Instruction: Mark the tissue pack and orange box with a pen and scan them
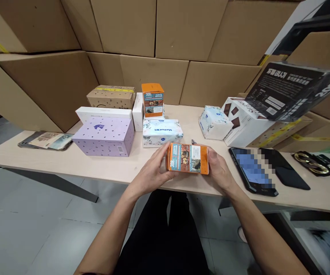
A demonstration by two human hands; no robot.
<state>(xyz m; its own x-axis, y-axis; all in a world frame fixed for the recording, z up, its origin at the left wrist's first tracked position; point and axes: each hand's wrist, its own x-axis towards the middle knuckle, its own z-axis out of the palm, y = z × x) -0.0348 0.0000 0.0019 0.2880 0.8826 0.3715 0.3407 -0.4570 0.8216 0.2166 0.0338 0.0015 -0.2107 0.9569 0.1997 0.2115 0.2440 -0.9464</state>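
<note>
Your left hand (152,172) and right hand (220,170) grip 1 orange box (185,158) at opposite ends, near a floral tissue pack (162,133).

A pale wood-look surface (116,168) carries, from left to right, a purple dotted box (103,139), a Manhua tissue pack (162,133), a second floral tissue pack (215,123), a white carton (246,128) with brown squares, a black smartphone (250,172) (its screen pixelated) and a flat black slab (292,173) beside it

Room btwn tissue pk (162,133) & floral box (215,123); blk device (253,172) obstructs R.
</note>
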